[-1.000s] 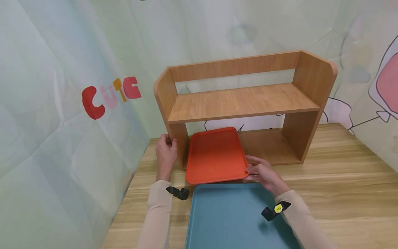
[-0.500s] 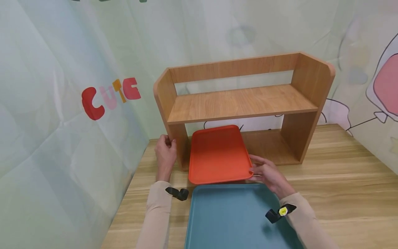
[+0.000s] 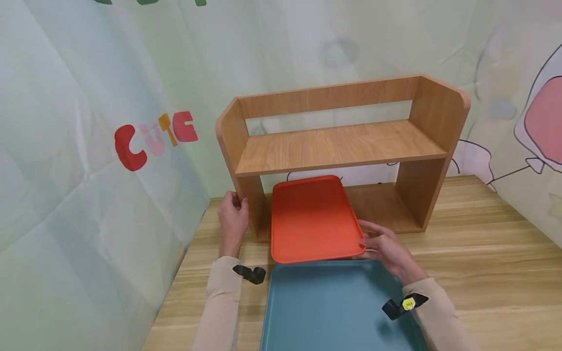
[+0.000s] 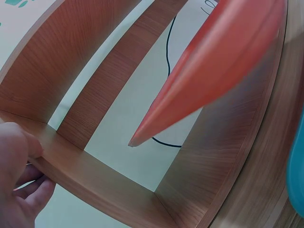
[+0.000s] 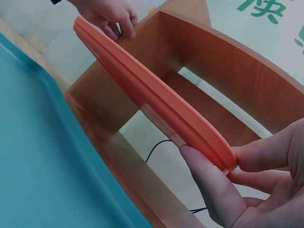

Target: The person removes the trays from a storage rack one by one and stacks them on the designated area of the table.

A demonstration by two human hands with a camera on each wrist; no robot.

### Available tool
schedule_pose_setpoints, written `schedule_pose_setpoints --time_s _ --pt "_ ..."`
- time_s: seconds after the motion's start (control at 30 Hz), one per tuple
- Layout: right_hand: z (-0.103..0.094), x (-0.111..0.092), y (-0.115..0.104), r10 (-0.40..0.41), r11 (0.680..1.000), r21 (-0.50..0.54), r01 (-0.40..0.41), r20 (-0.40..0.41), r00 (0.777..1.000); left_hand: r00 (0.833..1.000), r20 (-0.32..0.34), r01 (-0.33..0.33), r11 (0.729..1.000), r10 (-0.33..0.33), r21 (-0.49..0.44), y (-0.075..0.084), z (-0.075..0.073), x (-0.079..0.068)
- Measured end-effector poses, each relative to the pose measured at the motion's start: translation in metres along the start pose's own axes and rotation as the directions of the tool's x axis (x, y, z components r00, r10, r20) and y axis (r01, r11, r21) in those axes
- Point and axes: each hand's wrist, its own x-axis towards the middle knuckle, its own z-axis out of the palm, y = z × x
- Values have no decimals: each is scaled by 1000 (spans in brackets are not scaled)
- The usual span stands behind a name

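A wooden shelf rack with two levels stands on the table. My left hand pinches the front edge of its left side panel; in the left wrist view the thumb and fingers lie on either side of that board. By its right edge, my right hand holds an orange-red tray. The tray is tilted, its far end inside the lower level and its near end out past the rack's front. In the right wrist view the thumb is on one face of the tray rim, the fingers on the other.
A larger blue tray lies on the wooden table in front of the rack, close below the orange-red tray's near edge. A printed curtain hangs behind and at the left. Each wrist wears a small black camera.
My right hand and the orange-red tray have shifted slightly right and toward me. The left hand stays on the side panel. The head view has tilted a little.
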Motion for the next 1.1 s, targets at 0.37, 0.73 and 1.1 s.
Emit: schedule_pose_setpoints --time_s 0.37,0.73,1.1 --pt "-8 -10 0 -35 999 -13 35 19 999 1000 -6 -6 1000 6 5 -2 0 0" --pt "-17 -23 5 -15 1000 8 15 -10 1000 1000 4 -2 1000 2 10 1 0 -1" --pt "-26 -33 6 -41 998 37 41 5 999 1000 10 4 1000 -4 14 1 0 -2"
